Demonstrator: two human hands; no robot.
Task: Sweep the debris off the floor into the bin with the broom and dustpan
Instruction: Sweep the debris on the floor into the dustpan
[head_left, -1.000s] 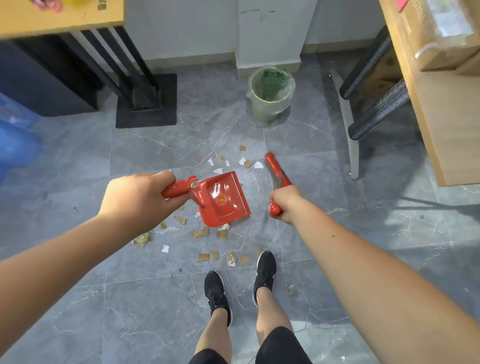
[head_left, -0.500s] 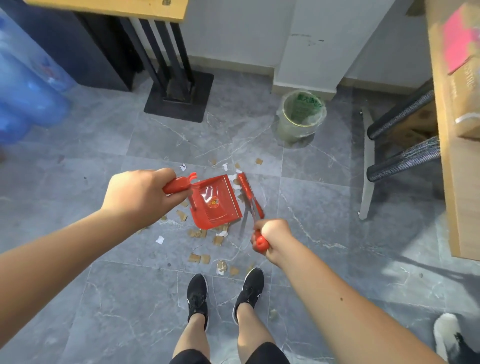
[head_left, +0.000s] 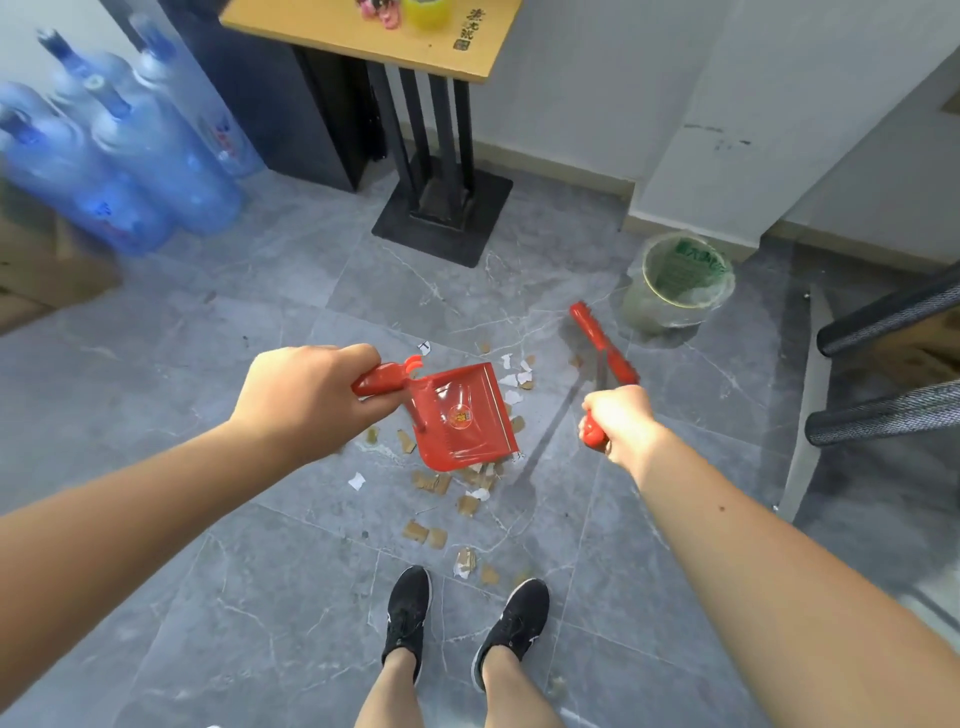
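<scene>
Left hand (head_left: 306, 400): fingers (head_left: 358, 358) wrapped tight round the handle of the red dustpan (head_left: 460, 415). The pan extends from those fingers toward the right hand, held above the floor (head_left: 208, 571), mouth edge angled down and away from the handle.

Right hand (head_left: 618, 423): fingers closed in a fist on the grip end of the red broom (head_left: 602, 343). The broom head runs forward from the fist, pointing toward the bin (head_left: 680, 283). Whether the bristles touch the floor cannot be told.

Debris (head_left: 452, 493): brown card scraps and white paper bits lie on the grey tiles beneath and just beyond the dustpan, between the two hands, with more pieces trailing back toward the black shoes (head_left: 457, 618).

Bin: pale, with a clear liner, standing beyond the broom head, against the wall corner. It is well apart from the left-hand fingers.

Desk (head_left: 379, 47) on a black pedestal stands farther ahead of the left hand; blue water bottles (head_left: 130, 156) lie to the far left.
</scene>
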